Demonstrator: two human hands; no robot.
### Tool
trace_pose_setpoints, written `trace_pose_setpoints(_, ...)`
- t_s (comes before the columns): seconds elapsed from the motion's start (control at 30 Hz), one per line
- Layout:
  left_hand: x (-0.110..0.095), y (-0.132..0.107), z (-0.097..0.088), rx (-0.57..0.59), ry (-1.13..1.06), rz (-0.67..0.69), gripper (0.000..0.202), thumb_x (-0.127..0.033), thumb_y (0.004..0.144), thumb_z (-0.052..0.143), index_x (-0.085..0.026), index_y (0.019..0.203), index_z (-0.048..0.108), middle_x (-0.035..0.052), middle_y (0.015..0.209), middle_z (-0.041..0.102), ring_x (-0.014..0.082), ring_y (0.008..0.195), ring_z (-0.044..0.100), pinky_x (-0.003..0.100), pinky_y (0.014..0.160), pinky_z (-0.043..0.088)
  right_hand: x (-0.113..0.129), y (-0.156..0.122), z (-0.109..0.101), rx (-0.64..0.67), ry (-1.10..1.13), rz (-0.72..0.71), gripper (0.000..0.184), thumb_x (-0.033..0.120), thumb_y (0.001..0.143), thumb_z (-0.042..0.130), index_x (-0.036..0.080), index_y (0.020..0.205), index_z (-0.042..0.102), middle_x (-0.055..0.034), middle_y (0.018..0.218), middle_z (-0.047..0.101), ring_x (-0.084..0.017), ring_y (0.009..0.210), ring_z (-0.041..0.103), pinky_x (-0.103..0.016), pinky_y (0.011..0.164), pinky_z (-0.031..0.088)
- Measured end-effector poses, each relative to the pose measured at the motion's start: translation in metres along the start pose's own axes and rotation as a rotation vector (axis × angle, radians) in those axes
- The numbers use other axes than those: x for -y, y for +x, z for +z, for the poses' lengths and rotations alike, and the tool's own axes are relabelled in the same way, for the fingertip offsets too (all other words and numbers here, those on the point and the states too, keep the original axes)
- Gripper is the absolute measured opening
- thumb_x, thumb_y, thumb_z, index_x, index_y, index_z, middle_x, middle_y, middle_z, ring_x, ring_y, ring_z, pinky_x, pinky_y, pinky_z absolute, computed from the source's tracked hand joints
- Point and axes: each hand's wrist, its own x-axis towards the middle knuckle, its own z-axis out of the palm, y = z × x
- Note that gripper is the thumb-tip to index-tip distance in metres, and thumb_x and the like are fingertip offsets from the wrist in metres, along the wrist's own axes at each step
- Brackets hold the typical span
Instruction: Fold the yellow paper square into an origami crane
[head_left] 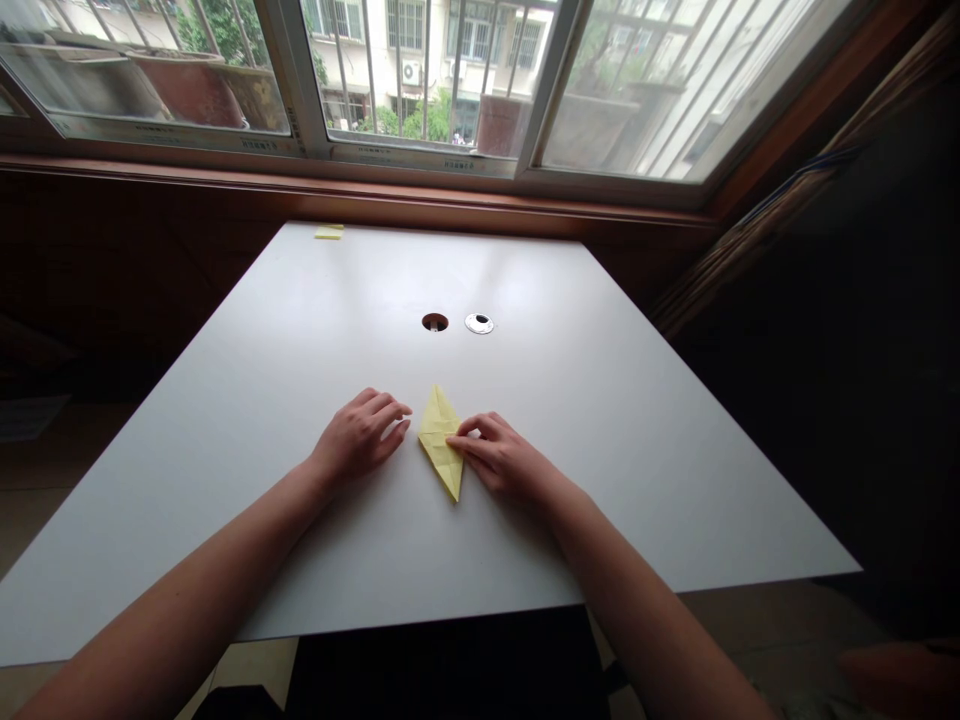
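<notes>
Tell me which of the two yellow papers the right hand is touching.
The folded, pointed yellow paper close to the person: the right hand presses on it. The small yellow piece lies far off, at the table edge by the window.

Paper (439, 428): yellow, folded into long thin kite shape, pointy at both ends. Lay flat on white table (600, 400), in middle, near front edge. One tip pointed away, other tip toward person. Fold lines showed on top. Right hand (502, 462) fingertips touched its right edge. Left hand (360, 435) just beside it, not touching.
</notes>
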Motion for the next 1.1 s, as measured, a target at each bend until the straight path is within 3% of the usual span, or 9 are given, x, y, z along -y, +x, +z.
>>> trace_pose_setpoints(0.37, -0.006, 0.002, 0.001, 0.078, -0.072, 0.070, 0.023, -0.036, 0.094, 0.060, -0.021, 0.110, 0.067, 0.0069, 0.100, 0.067, 0.0224, 0.096, 0.056, 0.037, 0.088, 0.049, 0.000, 0.003, 0.010, -0.049, -0.002, -0.005, 0.030, 0.020, 0.092, 0.061, 0.023, 0.121, 0.067, -0.0109, 0.108, 0.063, -0.023, 0.096, 0.057, -0.041, 0.086, 0.055)
trace_pose_setpoints(0.57, -0.003, 0.000, 0.009, 0.064, -0.130, 0.113, 0.022, -0.027, 0.095, 0.059, -0.024, 0.115, 0.067, 0.0070, 0.105, 0.067, 0.0208, 0.098, 0.056, 0.035, 0.088, 0.050, 0.000, 0.004, 0.010, -0.122, 0.101, -0.044, 0.018, 0.019, 0.093, 0.061, 0.024, 0.108, 0.069, -0.0067, 0.099, 0.067, -0.019, 0.089, 0.060, -0.035, 0.081, 0.054)
trace_pose_setpoints(0.73, -0.005, 0.001, 0.010, 0.087, -0.208, 0.197, 0.016, -0.022, 0.097, 0.055, -0.022, 0.109, 0.067, 0.0060, 0.108, 0.069, 0.0200, 0.100, 0.056, 0.034, 0.088, 0.049, 0.000, 0.005, 0.005, -0.250, -0.046, 0.054, 0.017, 0.023, 0.093, 0.064, 0.023, 0.109, 0.069, -0.0076, 0.100, 0.067, -0.022, 0.092, 0.055, -0.038, 0.083, 0.053)
trace_pose_setpoints(0.97, -0.005, 0.002, 0.009, 0.101, -0.220, 0.196, 0.013, -0.023, 0.097, 0.054, -0.020, 0.106, 0.064, 0.0070, 0.109, 0.067, 0.0198, 0.099, 0.056, 0.034, 0.088, 0.049, -0.004, 0.004, 0.010, -0.100, -0.197, 0.204, 0.026, 0.036, 0.092, 0.066, 0.027, 0.116, 0.068, -0.0080, 0.113, 0.064, -0.026, 0.101, 0.052, -0.043, 0.092, 0.051)
trace_pose_setpoints(1.1, -0.005, 0.001, 0.003, 0.155, -0.282, 0.239, 0.010, -0.024, 0.095, 0.058, -0.021, 0.101, 0.066, 0.0065, 0.108, 0.066, 0.0187, 0.098, 0.055, 0.032, 0.086, 0.049, -0.006, 0.002, 0.010, -0.081, -0.256, 0.246, 0.028, 0.037, 0.092, 0.066, 0.028, 0.119, 0.067, -0.0078, 0.116, 0.064, -0.027, 0.104, 0.052, -0.044, 0.093, 0.049)
